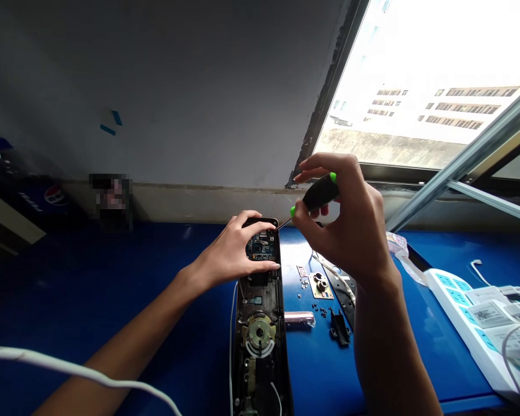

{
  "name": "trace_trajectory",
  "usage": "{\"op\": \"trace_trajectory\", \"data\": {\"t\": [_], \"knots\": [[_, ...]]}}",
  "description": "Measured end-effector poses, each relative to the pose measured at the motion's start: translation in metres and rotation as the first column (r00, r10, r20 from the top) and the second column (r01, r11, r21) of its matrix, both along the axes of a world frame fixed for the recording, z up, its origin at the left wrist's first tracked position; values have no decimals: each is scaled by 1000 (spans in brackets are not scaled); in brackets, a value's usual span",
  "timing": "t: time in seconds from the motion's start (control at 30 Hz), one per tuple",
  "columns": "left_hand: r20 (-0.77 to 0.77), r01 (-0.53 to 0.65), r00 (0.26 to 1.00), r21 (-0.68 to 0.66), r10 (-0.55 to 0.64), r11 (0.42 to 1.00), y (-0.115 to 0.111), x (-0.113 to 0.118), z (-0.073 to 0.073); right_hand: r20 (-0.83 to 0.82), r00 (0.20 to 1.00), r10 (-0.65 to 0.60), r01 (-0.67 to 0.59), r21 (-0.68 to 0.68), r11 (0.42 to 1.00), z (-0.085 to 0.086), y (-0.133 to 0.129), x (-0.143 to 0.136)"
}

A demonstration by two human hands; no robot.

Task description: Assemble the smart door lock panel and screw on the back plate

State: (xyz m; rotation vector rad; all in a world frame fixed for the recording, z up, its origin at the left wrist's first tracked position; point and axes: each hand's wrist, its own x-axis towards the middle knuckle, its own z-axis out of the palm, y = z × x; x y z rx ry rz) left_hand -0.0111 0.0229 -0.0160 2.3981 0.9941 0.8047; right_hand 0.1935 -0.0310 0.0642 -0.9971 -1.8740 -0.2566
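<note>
A long black electronic device casing, opened up, lies lengthwise on the blue table. Its upper end bears a circuit board, and a round metal part sits lower down. My left hand grips across the upper end, thumb and fingers spanning the board. In my right hand is a screwdriver with a black and green handle, held tilted. Its tip meets the casing's upper right corner, close to my left fingertips; the screw there is too small to make out.
Right of the casing lie small screws, a metal plate, a black plastic piece and a shiny wrapped cylinder. A white power strip with chargers stands far right. A white cable crosses the lower left.
</note>
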Motion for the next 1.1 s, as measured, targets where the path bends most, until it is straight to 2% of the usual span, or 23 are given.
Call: {"op": "trace_trajectory", "data": {"t": [0.2,0.37,0.53,0.67,0.73,0.83,0.93,1.1], "knots": [[-20,-6,1000,-10,5,1000,-2,1,3,-4,999,-42,42,-1,999,-1,0,2],[-27,-6,1000,-13,5,1000,-3,0,4,0,1000,13,-13,-23,1000,-1,0,2],[-25,3,1000,-11,-3,1000,-3,0,3,-13,1000,-18,18,-13,1000,-2,1,1],[-25,-14,1000,-19,13,1000,-3,0,4,-12,1000,7,-7,18,1000,-1,1,1],[-13,-36,999,28,37,999,-3,1,3,-38,999,21,-19,50,999,0,0,1],[43,-70,997,175,64,982,-1,4,0,-108,993,41,-32,84,996,3,-4,1],[106,-62,994,318,30,946,1,7,-3,-169,985,36,-20,97,995,5,-9,0],[105,-58,994,423,15,904,-5,7,2,-194,981,28,-4,127,992,14,-18,9]]}}
